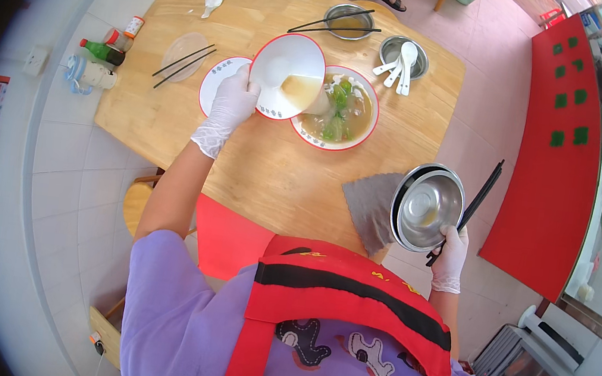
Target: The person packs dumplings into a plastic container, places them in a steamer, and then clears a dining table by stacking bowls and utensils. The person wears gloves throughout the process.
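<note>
My gloved left hand (236, 93) grips a white red-rimmed bowl (287, 73), tilted over a larger bowl of soup with green leaves (339, 108); cloudy liquid runs from one to the other. Behind that hand lies another white red-rimmed dish (223, 80). At the table's right edge my gloved right hand (450, 251) holds stacked steel bowls (428, 209) together with black chopsticks (480, 196). A grey cloth (372, 205) hangs beside the steel bowls; whether a finger also holds it cannot be told.
A steel bowl (351, 9) with liquid and chopsticks, and another (420, 64) with several white spoons, stand at the back of the wooden table (280, 174). Chopsticks rest over a clear round lid or plate (185, 55). A crumpled tissue (213, 3) lies back left. Bottles stand along the left wall.
</note>
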{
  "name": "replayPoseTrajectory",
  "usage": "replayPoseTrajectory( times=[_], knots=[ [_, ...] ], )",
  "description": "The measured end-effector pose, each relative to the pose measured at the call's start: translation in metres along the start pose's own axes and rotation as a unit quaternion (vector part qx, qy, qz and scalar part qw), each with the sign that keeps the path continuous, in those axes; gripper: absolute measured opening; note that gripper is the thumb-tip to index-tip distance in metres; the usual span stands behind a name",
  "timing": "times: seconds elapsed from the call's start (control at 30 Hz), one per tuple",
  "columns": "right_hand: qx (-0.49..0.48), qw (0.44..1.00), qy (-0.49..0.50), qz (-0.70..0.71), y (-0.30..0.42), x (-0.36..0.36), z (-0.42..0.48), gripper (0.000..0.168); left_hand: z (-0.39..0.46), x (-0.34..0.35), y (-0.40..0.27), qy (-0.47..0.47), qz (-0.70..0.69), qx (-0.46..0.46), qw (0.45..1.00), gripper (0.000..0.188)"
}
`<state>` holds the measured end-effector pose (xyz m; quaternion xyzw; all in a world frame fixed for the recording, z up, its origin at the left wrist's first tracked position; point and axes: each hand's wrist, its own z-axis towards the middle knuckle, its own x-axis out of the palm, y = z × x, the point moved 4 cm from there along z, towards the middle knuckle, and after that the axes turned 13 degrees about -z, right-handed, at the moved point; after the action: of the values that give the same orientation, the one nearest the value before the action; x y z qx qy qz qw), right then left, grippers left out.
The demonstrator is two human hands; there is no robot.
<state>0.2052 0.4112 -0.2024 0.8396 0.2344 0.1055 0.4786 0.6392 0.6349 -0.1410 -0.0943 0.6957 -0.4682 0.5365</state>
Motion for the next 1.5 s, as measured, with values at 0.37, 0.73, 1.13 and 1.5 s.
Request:
replayPoseTrajectory(
  times=[0.37, 0.73, 1.13, 1.5],
  knots=[
    [0.009, 1.000, 0.014, -0.019, -0.002, 0.007, 0.007, 0.017, -0.023, 0.015, -0.039, -0.006, 0.263, 0.237, 0.935, 0.034],
    [-0.028, 0.995, 0.087, -0.029, 0.052, 0.054, 0.020, 0.014, -0.055, 0.026, 0.010, -0.100, -0.452, -0.226, 0.857, 0.027],
    [-0.133, 0.945, 0.243, -0.174, 0.095, 0.298, 0.077, 0.024, -0.066, 0.013, 0.098, -0.132, -0.420, -0.240, 0.866, 0.021],
    [-0.248, 0.896, 0.196, -0.313, 0.061, 0.363, 0.095, 0.030, -0.081, -0.030, 0.106, -0.301, -0.340, -0.168, 0.875, 0.020]
  ],
)
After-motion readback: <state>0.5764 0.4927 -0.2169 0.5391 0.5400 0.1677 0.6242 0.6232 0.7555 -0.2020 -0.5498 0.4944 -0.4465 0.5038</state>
